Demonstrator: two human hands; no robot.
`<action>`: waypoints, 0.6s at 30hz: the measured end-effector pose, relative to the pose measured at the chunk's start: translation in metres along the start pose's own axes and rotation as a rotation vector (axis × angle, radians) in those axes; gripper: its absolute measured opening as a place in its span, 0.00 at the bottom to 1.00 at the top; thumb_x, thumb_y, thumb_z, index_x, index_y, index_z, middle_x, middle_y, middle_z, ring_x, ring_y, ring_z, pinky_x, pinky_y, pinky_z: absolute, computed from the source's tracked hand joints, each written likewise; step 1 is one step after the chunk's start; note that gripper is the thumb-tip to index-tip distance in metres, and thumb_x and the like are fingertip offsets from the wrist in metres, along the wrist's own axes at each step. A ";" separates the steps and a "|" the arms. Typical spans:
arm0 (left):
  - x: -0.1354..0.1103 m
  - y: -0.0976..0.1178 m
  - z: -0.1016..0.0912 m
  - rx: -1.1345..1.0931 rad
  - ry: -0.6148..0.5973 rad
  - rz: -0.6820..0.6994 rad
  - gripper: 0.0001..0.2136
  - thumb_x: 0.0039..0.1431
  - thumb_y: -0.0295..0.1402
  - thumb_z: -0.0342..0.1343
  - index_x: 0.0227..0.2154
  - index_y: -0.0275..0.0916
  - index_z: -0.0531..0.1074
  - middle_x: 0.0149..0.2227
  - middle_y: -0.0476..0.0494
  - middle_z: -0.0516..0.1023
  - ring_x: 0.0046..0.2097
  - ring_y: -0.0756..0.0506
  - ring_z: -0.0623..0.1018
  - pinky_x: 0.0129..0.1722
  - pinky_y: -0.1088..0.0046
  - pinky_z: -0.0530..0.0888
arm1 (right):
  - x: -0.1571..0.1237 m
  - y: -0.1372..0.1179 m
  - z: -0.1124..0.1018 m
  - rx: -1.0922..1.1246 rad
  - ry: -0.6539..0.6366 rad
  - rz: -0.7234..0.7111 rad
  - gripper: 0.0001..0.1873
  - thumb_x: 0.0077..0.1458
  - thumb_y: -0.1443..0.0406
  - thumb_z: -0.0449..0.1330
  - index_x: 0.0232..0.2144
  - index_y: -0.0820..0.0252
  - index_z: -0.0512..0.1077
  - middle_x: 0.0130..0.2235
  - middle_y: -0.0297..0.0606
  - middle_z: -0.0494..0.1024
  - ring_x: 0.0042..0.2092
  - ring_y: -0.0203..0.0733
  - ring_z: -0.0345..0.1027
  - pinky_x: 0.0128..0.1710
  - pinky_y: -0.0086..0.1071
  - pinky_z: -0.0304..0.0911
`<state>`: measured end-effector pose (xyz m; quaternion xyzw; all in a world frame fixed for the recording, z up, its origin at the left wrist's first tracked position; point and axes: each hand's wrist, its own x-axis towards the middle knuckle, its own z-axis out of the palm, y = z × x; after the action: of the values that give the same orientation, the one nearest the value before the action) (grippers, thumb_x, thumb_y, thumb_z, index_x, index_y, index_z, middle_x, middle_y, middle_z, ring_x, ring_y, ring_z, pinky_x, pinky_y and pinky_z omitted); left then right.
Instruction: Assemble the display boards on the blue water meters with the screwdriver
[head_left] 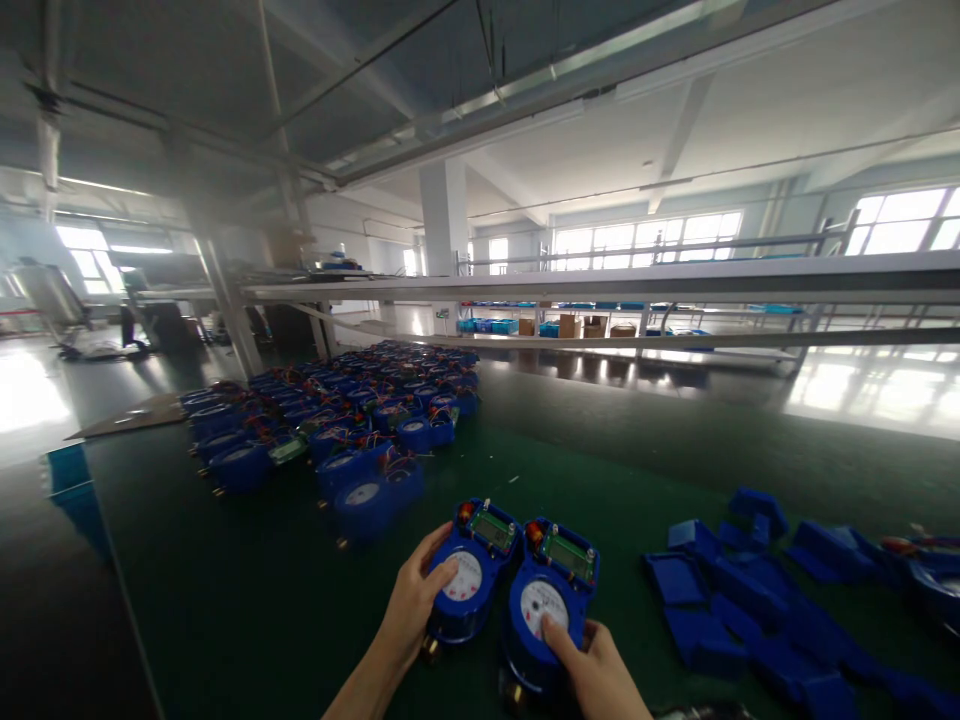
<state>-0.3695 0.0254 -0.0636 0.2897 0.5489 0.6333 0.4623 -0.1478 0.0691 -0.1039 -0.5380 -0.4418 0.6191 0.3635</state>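
Observation:
My left hand (411,604) is closed around a blue water meter (477,566), its thumb lying on the edge of the round white dial. Beside it, my right hand (594,664) grips a second water meter (537,592) with its thumb over the lower part of the dial. Both meters face up, side by side just above or on the green table; I cannot tell which. Each has a green circuit board with a small grey display at its top and a brass fitting at its lower end. The fingers beneath the meters are hidden.
Many blue meters (361,482) with loose wires crowd the left and back of the green table (255,590). Blue plastic covers (757,590) lie heaped on the right. Another meter (941,580) sits at the right edge. A raised shelf (600,285) spans the back.

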 end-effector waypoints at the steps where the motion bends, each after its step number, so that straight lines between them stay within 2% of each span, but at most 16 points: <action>1: 0.000 -0.002 0.002 0.022 -0.009 0.010 0.32 0.48 0.38 0.62 0.57 0.41 0.61 0.58 0.34 0.66 0.54 0.35 0.71 0.51 0.60 0.72 | -0.002 0.008 -0.002 0.022 0.002 -0.002 0.40 0.33 0.48 0.65 0.42 0.68 0.59 0.37 0.55 0.79 0.42 0.59 0.74 0.40 0.39 0.69; 6: 0.000 -0.011 0.005 0.207 -0.008 0.032 0.30 0.53 0.45 0.55 0.58 0.43 0.58 0.56 0.35 0.69 0.51 0.35 0.74 0.46 0.58 0.74 | -0.008 0.028 -0.008 0.067 -0.006 0.024 0.38 0.30 0.48 0.66 0.38 0.61 0.55 0.33 0.50 0.78 0.37 0.56 0.75 0.37 0.39 0.70; 8: 0.002 -0.010 -0.004 0.327 0.039 0.053 0.28 0.55 0.49 0.50 0.56 0.41 0.62 0.54 0.36 0.71 0.50 0.34 0.74 0.46 0.56 0.74 | -0.009 0.027 -0.006 0.116 -0.027 0.030 0.41 0.29 0.47 0.66 0.40 0.61 0.53 0.34 0.49 0.78 0.36 0.56 0.75 0.36 0.40 0.71; 10: 0.008 -0.004 -0.020 0.465 0.161 0.114 0.26 0.57 0.49 0.47 0.53 0.40 0.65 0.57 0.36 0.67 0.56 0.33 0.68 0.52 0.53 0.68 | -0.010 0.025 -0.003 0.164 -0.049 0.028 0.45 0.28 0.45 0.66 0.43 0.62 0.51 0.34 0.49 0.78 0.36 0.57 0.75 0.35 0.41 0.71; 11: 0.012 0.000 -0.030 0.533 0.252 0.158 0.26 0.57 0.48 0.48 0.54 0.39 0.64 0.61 0.36 0.61 0.60 0.33 0.62 0.57 0.52 0.62 | -0.010 0.025 -0.001 0.179 -0.056 0.025 0.47 0.28 0.45 0.66 0.44 0.62 0.50 0.34 0.49 0.78 0.36 0.58 0.75 0.35 0.41 0.71; 12: 0.018 0.006 -0.042 0.596 0.361 0.205 0.28 0.57 0.47 0.49 0.57 0.38 0.60 0.64 0.37 0.53 0.64 0.33 0.53 0.61 0.51 0.54 | -0.010 0.025 0.001 0.189 -0.061 0.021 0.48 0.28 0.45 0.66 0.45 0.62 0.49 0.35 0.49 0.77 0.37 0.58 0.75 0.36 0.41 0.71; 14: 0.033 0.018 -0.064 0.697 0.560 0.268 0.36 0.55 0.45 0.54 0.62 0.39 0.46 0.68 0.37 0.34 0.66 0.32 0.38 0.62 0.47 0.40 | -0.010 0.026 0.003 0.199 -0.065 0.011 0.49 0.29 0.45 0.65 0.46 0.62 0.48 0.36 0.50 0.77 0.39 0.57 0.75 0.38 0.41 0.70; 15: 0.041 0.023 -0.074 0.735 0.620 0.276 0.40 0.53 0.45 0.56 0.63 0.40 0.42 0.67 0.37 0.31 0.66 0.31 0.36 0.61 0.44 0.39 | -0.010 0.027 0.004 0.197 -0.064 0.002 0.48 0.29 0.45 0.65 0.46 0.62 0.48 0.37 0.50 0.77 0.41 0.57 0.74 0.39 0.41 0.70; 16: 0.050 0.027 -0.083 0.765 0.647 0.272 0.41 0.52 0.45 0.58 0.63 0.41 0.41 0.67 0.36 0.32 0.65 0.29 0.38 0.61 0.42 0.41 | -0.010 0.028 0.004 0.193 -0.061 -0.009 0.48 0.30 0.44 0.65 0.46 0.62 0.48 0.38 0.51 0.77 0.42 0.57 0.74 0.40 0.41 0.69; 18: 0.065 0.032 -0.097 0.800 0.638 0.240 0.39 0.52 0.44 0.59 0.62 0.42 0.46 0.66 0.34 0.43 0.64 0.29 0.50 0.58 0.41 0.52 | -0.010 0.030 0.005 0.182 -0.052 -0.030 0.49 0.30 0.43 0.64 0.47 0.62 0.48 0.39 0.52 0.76 0.42 0.56 0.74 0.42 0.40 0.69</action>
<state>-0.4891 0.0439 -0.0640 0.2973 0.8241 0.4795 0.0495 -0.1503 0.0488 -0.1280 -0.4798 -0.4010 0.6649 0.4086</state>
